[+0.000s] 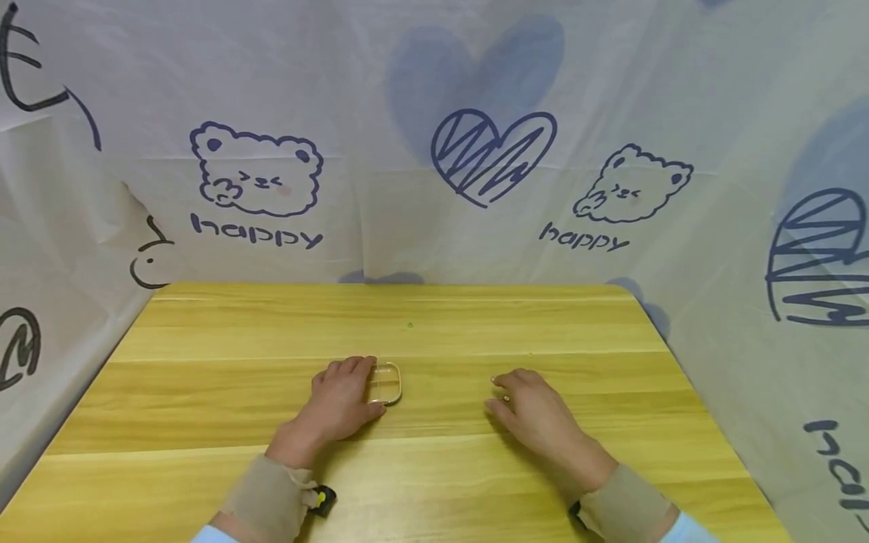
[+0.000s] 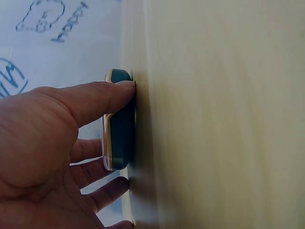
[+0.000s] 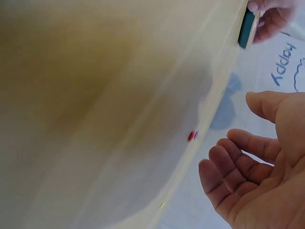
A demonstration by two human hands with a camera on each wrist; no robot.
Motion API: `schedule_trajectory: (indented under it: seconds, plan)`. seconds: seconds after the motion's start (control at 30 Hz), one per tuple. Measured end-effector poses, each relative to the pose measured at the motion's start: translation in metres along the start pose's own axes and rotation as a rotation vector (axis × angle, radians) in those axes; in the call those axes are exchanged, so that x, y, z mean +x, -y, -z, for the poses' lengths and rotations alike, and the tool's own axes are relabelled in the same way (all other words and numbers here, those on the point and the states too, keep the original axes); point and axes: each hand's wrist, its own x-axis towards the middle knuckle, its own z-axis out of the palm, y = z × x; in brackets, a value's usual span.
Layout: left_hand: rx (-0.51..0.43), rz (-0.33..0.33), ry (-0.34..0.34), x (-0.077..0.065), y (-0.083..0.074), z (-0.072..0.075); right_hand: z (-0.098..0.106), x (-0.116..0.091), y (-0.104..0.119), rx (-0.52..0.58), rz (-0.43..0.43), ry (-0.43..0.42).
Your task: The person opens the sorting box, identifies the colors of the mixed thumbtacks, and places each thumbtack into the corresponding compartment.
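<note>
My left hand [image 1: 339,398] grips a small flat case [image 1: 387,383] on the table, thumb along its near side and fingers at its far side. The case has a clear lid with a gold-coloured rim; its dark green body [image 2: 123,138] shows in the left wrist view. My right hand [image 1: 539,413] hovers low over the table, fingers loosely bent and apart, with nothing in them in the right wrist view. Close by its fingertips lie two tiny pieces, one red [image 3: 191,136] and one purple [image 3: 196,134], too small to name.
The wood-grain table [image 1: 448,483] ends at a white cloth [image 1: 380,196] printed with bears and hearts, which hangs behind and at both sides. A tiny green speck [image 1: 410,325] lies farther back on the table, and a yellowish one [image 3: 162,205] lies beyond the right hand.
</note>
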Motion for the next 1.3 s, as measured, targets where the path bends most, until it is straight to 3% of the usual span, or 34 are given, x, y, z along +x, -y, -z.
schedule_trajectory:
  seconds: [0.3, 0.47, 0.63, 0.83, 1.07, 1.3]
  plan:
    - [0.024, -0.102, 0.040, 0.010, -0.037, -0.018, -0.008, 0.024, 0.028, -0.042, 0.096, 0.054]
    - [-0.001, -0.144, 0.046, 0.013, -0.047, -0.024, -0.013, 0.041, 0.045, -0.066, 0.175, 0.173]
    - [-0.044, -0.122, 0.083, 0.012, -0.044, -0.023, -0.018, 0.052, 0.054, -0.072, 0.225, 0.284]
    - [-0.041, -0.103, 0.101, 0.013, -0.034, -0.018, -0.024, 0.055, 0.056, -0.069, 0.218, 0.325]
    - [-0.003, -0.185, 0.125, 0.018, -0.027, -0.015, -0.026, 0.059, 0.055, -0.026, 0.213, 0.329]
    - [0.090, -0.258, 0.091, 0.022, -0.024, -0.018, -0.029, 0.060, 0.055, -0.046, 0.248, 0.295]
